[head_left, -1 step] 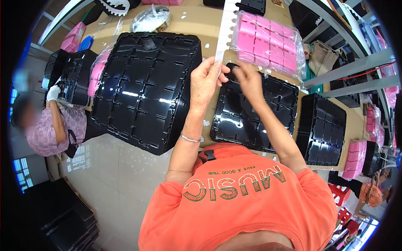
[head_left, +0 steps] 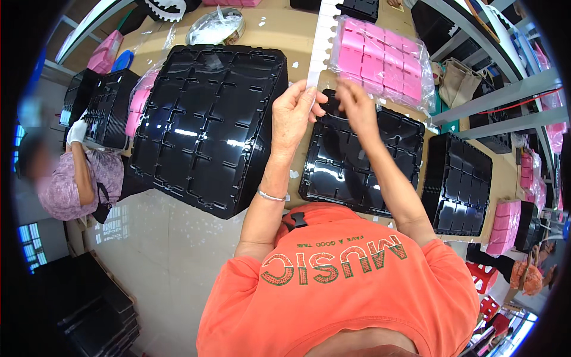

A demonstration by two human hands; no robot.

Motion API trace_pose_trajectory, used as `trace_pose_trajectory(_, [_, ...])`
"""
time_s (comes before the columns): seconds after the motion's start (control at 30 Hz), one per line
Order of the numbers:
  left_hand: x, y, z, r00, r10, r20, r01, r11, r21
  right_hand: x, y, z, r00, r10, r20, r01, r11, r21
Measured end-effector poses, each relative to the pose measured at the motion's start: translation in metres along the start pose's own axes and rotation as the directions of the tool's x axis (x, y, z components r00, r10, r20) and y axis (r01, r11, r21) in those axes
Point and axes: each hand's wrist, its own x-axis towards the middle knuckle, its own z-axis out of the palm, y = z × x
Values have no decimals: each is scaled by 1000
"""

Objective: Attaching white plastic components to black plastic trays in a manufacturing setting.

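Note:
My left hand is raised over the bench and pinches the lower end of a long white paper strip that runs up to the far edge. My right hand is close beside it, fingertips drawn together over the far left corner of a shallow black compartment tray. Whether those fingers hold anything is too small to tell. The tray lies flat on the tan bench right in front of me.
A tall stack of black trays stands to the left, another black stack to the right. A clear bag of pink blocks lies behind the tray. At far left another person with a white glove handles black trays.

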Motion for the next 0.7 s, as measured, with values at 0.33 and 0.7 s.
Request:
trace_pose_trajectory(0.33, [-2, -7, 7, 933, 344, -108, -282, 882, 378, 11, -74, 6, 997, -70, 37, 63, 983, 174])
trace_pose_trajectory(0.7, [10, 1, -2, 952, 302, -56, -263, 896, 357, -33, -81, -44, 824, 103, 557, -70, 994, -81])
